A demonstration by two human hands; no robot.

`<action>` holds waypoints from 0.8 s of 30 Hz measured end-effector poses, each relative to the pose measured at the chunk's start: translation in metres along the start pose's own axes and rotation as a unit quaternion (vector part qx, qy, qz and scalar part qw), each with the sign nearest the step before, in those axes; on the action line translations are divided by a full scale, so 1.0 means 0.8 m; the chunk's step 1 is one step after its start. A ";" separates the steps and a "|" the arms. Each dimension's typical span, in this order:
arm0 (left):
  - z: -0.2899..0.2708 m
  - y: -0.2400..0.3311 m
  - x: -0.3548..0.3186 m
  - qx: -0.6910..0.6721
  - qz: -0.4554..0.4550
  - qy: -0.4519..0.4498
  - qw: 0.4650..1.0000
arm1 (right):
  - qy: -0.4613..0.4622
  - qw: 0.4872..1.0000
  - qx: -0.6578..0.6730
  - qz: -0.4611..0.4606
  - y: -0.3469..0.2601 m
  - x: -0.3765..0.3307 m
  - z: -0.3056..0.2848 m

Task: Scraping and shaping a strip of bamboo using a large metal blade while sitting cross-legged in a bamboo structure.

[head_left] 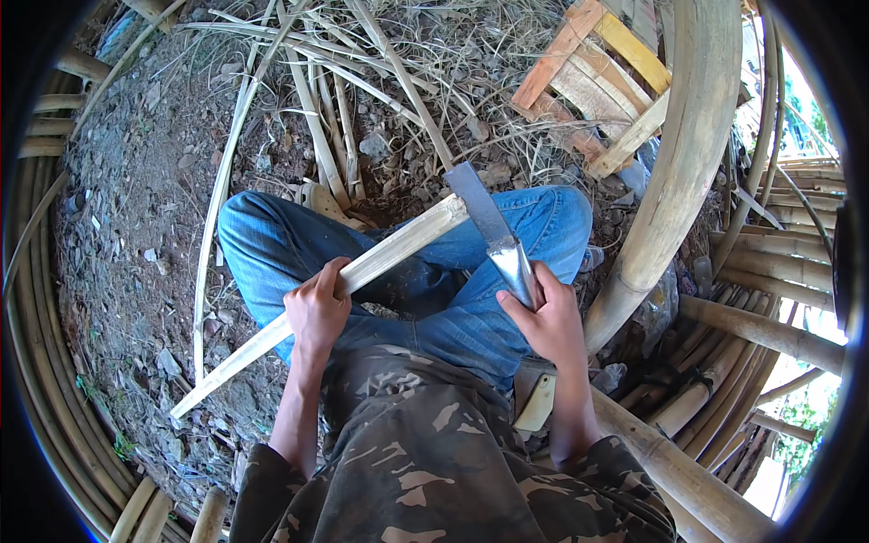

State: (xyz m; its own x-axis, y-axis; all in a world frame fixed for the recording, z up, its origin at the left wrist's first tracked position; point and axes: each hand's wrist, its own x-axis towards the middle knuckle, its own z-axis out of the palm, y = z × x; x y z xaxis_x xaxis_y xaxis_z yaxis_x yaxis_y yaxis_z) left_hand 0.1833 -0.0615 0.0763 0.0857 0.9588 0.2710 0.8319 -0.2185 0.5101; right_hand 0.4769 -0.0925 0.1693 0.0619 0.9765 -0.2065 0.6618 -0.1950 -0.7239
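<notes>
A pale split bamboo strip (389,253) lies slanted across my lap, from low left up to the middle. My left hand (317,308) grips it around its middle. My right hand (543,317) is closed on the handle of a broad dark-bladed knife (484,217). The blade's far end touches the upper end of the strip. I sit cross-legged in blue jeans (471,317) and a camouflage shirt.
Loose bamboo strips and dry straw (335,118) lie on the dirt ahead. A thick bamboo pole (679,181) curves along my right, with more poles (769,326) stacked behind it. A wooden pallet (597,72) sits at the upper right. Bamboo poles line the left.
</notes>
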 end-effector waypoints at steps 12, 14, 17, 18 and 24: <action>0.002 -0.001 0.000 0.006 -0.011 -0.004 1.000 | 0.067 0.979 0.153 0.115 0.010 0.003 0.020; 0.004 -0.006 -0.006 0.012 -0.012 -0.019 1.000 | -0.008 0.996 0.086 0.026 0.035 -0.003 0.062; 0.001 0.000 -0.004 0.013 -0.014 -0.020 1.000 | -0.018 0.992 0.114 0.045 0.036 -0.011 0.050; -0.001 0.004 -0.001 0.006 -0.006 -0.006 1.000 | -0.002 0.996 0.090 0.020 0.031 -0.012 0.040; 0.000 0.000 -0.002 0.011 -0.003 -0.003 1.000 | 0.221 0.904 0.363 0.057 -0.017 0.010 -0.025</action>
State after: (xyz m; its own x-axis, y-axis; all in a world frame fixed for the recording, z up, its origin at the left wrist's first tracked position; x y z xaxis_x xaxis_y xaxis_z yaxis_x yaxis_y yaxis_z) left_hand 0.1833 -0.0629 0.0761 0.0840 0.9612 0.2628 0.8440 -0.2088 0.4940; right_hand 0.4832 -0.0805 0.1903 0.4965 0.8567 -0.1399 -0.0221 -0.1486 -0.9886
